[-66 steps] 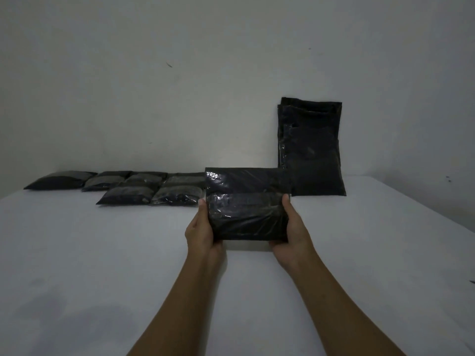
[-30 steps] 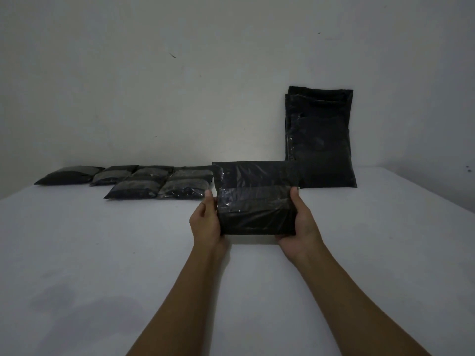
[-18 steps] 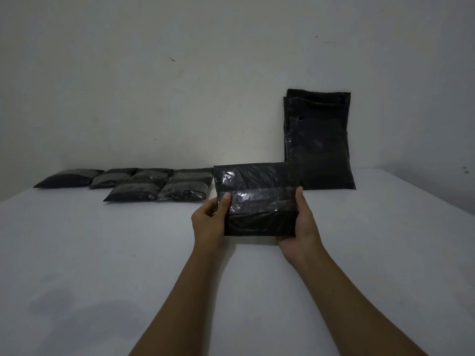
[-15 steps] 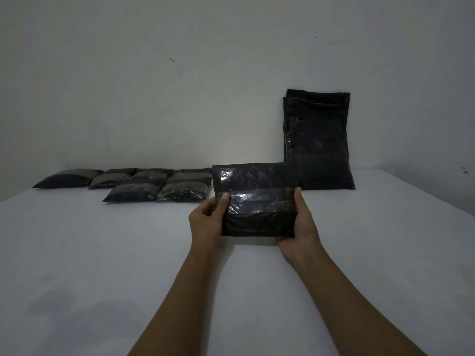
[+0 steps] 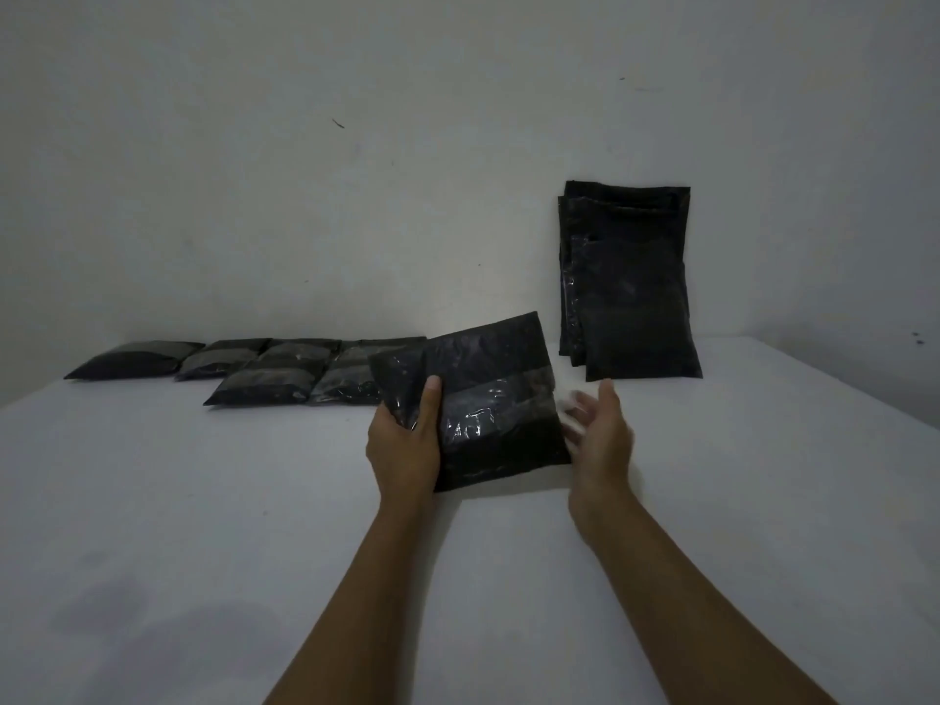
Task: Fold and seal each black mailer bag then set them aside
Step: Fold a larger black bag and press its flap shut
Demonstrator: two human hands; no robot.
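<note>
The left hand (image 5: 404, 442) alone grips the folded mailer bag (image 5: 483, 399) by its left edge, tilted above the worktop (image 5: 203, 501) with its long axis running left-right and rising rightward, while the right hand (image 5: 600, 435) hovers released just beside its right edge, and the sealed bags (image 5: 264, 368) wait far left.

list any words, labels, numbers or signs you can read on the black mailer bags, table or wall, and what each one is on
None can be read.
Held mailer bag, gripped by the left hand: only a glossy strip with glare, no print visible.
Sealed bags lying on the table: plain black and grey bands, no legible text.
Stack of bags leaning on the wall: too dark to show any print.
Wall: only small marks, no writing.
</note>
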